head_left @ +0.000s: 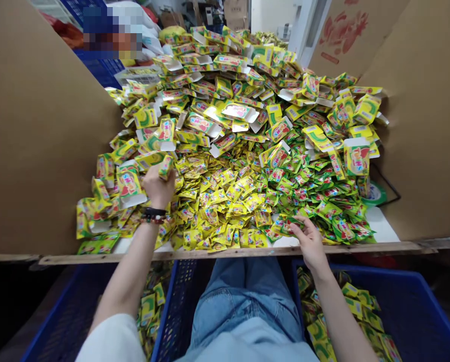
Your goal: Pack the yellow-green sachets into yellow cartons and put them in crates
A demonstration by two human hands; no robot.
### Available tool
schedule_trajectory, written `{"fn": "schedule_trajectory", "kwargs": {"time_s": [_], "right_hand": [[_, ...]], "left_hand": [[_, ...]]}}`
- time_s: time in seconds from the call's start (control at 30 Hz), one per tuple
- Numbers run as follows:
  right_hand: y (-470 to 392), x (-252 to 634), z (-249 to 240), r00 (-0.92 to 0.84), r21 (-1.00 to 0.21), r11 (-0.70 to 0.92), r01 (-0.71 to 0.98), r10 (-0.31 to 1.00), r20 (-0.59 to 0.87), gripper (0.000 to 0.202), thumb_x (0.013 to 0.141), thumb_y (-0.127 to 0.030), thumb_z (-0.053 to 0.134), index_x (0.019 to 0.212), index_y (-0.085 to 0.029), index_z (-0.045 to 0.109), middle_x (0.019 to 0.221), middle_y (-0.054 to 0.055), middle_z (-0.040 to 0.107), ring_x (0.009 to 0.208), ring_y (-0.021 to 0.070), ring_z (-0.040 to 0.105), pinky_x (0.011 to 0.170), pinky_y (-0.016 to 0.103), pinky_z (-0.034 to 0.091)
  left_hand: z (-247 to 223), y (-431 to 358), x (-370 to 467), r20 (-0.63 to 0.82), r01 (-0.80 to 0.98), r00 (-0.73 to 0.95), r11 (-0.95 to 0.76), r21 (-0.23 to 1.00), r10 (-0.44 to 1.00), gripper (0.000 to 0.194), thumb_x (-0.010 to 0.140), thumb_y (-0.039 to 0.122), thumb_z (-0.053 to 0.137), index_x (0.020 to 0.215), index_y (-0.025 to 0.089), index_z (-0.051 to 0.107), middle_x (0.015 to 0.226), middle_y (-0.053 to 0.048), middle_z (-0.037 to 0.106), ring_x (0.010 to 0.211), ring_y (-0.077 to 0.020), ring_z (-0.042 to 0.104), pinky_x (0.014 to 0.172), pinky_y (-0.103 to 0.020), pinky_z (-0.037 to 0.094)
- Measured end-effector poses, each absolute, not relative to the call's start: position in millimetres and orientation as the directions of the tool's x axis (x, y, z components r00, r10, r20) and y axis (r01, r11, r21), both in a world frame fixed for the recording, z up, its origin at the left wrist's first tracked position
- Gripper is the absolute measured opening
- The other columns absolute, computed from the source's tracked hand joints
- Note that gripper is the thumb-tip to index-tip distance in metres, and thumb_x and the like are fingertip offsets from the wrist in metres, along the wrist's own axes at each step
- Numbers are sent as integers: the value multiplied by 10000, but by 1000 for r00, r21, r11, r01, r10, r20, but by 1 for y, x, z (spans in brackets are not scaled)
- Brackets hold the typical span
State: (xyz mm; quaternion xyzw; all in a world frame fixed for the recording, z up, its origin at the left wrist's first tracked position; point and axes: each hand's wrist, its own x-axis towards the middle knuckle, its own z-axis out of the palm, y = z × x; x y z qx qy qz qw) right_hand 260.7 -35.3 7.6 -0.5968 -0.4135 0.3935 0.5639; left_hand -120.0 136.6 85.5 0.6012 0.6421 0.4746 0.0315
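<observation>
The left hand [157, 185] is raised over the left part of the heap, fingers closed around 1 small yellow-green carton [166, 166], which sits at the hand's upper edge. A dark wristband [154, 213] circles that wrist. The right hand [308, 240] rests near the front edge of the surface [379, 221], fingers loosely spread and touching the flat sachets [232, 193] piled there. Open cartons [225, 90] are heaped behind the sachets. Cardboard walls [39, 141] flank the heap on both sides. Below the surface, 2 blue crates [417, 311] hold more packets.
</observation>
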Motion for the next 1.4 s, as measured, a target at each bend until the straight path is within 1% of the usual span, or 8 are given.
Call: {"fn": "schedule_trajectory", "kwargs": {"time_s": [0.1, 0.33, 0.43, 0.53, 0.67, 1.0, 1.23, 1.4], "right_hand": [[-30, 235, 24, 386, -993, 75, -88, 922, 36, 316, 808, -448, 661, 1024, -224, 607, 733, -11, 650, 656, 146, 637, 616, 262, 525], [-26, 182, 53, 308, -930, 82, -359, 951, -35, 256, 743, -363, 737, 951, -233, 665, 874, 5, 705, 715, 149, 668, 698, 299, 575], [-29, 204, 47, 354, -951, 78, -300, 935, -35, 272, 704, -360, 771, 920, -205, 709, 792, 11, 713, 648, 150, 653, 657, 303, 569], [-32, 234, 47, 363, -988, 86, -126, 931, 35, 243, 721, -354, 761, 908, -201, 733, 772, 18, 710, 642, 151, 638, 633, 294, 554], [-39, 248, 58, 210, -979, 167, 118, 959, 189, 132, 790, -284, 701, 897, -223, 748, 918, 41, 723, 823, 183, 661, 735, 304, 548], [-61, 246, 74, 81, -774, 319, 547, 900, 428, 257, 937, -179, 493, 1030, -270, 714, 962, 60, 656, 913, 201, 647, 812, 328, 529], [-59, 245, 82, -101, -619, 260, 741, 955, 280, 302, 901, -92, 479, 982, -243, 727, 904, 71, 589, 863, 214, 606, 768, 336, 520], [-55, 225, 64, 44, -547, 267, 794, 871, 489, 277, 896, -135, 558, 1152, -184, 651, 950, 83, 690, 884, 221, 631, 808, 349, 480]], "left_hand": [[87, 84, -41, 313, 143, -381, -279, 950, 870, 314, 734, 423, 707, 860, 144, 635, 875, -81, 695, 933, -249, 661, 828, -368, 522], [52, -16, 87, -205, -551, -201, 63, 832, 958, 494, 794, 462, 665, 1205, 201, 579, 1085, -74, 689, 1019, -213, 667, 893, -346, 535], [40, -18, 80, -101, -420, -249, -13, 907, 963, 597, 805, 507, 651, 1317, 241, 498, 1201, -90, 634, 1052, -218, 653, 897, -351, 531], [45, -7, 52, 322, 19, -256, -328, 945, 912, 856, 680, 577, 751, 1404, 306, 382, 1390, -104, 492, 1182, -262, 576, 955, -393, 499], [55, 4, 29, 407, 549, 471, -621, 560, 783, 861, 604, 504, 818, 1356, 259, 477, 1292, -124, 576, 1194, -328, 549, 1018, -461, 434], [13, -16, 63, 486, 674, 428, -628, 389, 762, 496, 748, 313, 638, 1214, 173, 543, 875, -76, 677, 778, -243, 655, 650, -333, 502], [-7, -36, 89, 545, 584, 328, -619, 525, 771, 441, 784, 338, 651, 1197, 206, 570, 892, -88, 696, 782, -250, 675, 669, -360, 530], [-15, -44, 98, 533, 567, 149, -514, 644, 833, 482, 757, 282, 678, 1209, 179, 548, 1026, -80, 704, 893, -221, 695, 785, -336, 572]]}}
